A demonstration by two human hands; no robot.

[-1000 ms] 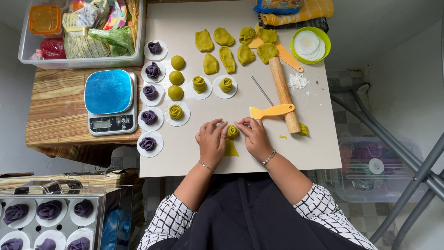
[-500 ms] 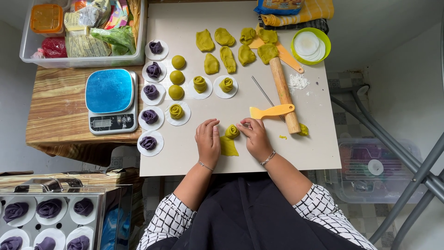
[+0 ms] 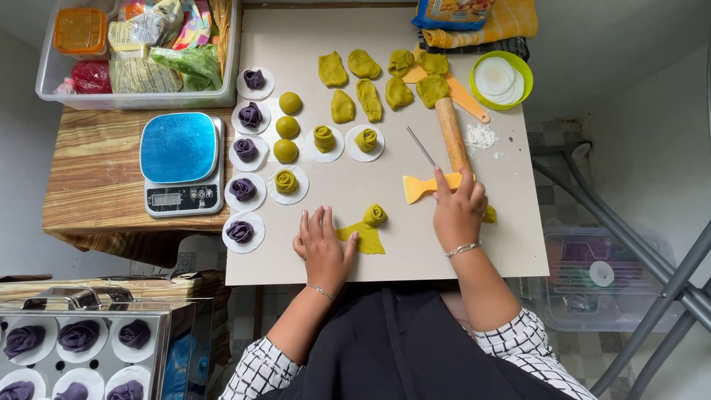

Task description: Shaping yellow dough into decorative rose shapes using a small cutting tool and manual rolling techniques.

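A half-rolled green dough rose (image 3: pixel 375 215) lies on the beige work board (image 3: pixel 311 44), with its flat unrolled tail (image 3: pixel 363 238) pointing towards me. My left hand (image 3: pixel 323 246) rests flat on the board, fingers apart, its thumb touching the tail's left edge. My right hand (image 3: pixel 458 210) has its fingers over the handle end of the yellow scraper (image 3: pixel 419 187), which lies beside the wooden rolling pin (image 3: pixel 450 132). A small scrap of green dough (image 3: pixel 489 215) sits by my right hand.
Finished green roses (image 3: pixel 324 138), green balls (image 3: pixel 287 127) and purple roses (image 3: pixel 245 150) sit on white paper rounds. Flattened green pieces (image 3: pixel 368 96), a thin metal stick (image 3: pixel 420 146), a green bowl (image 3: pixel 524 76), a blue scale (image 3: pixel 180 163), a storage tub (image 3: pixel 141 52) and a steamer tray (image 3: pixel 74 348) surround them.
Both hands have let go of the small dough rose. My right hand moved up and right onto the scraper; my left hand slid down-left and flattened beside the dough tail.
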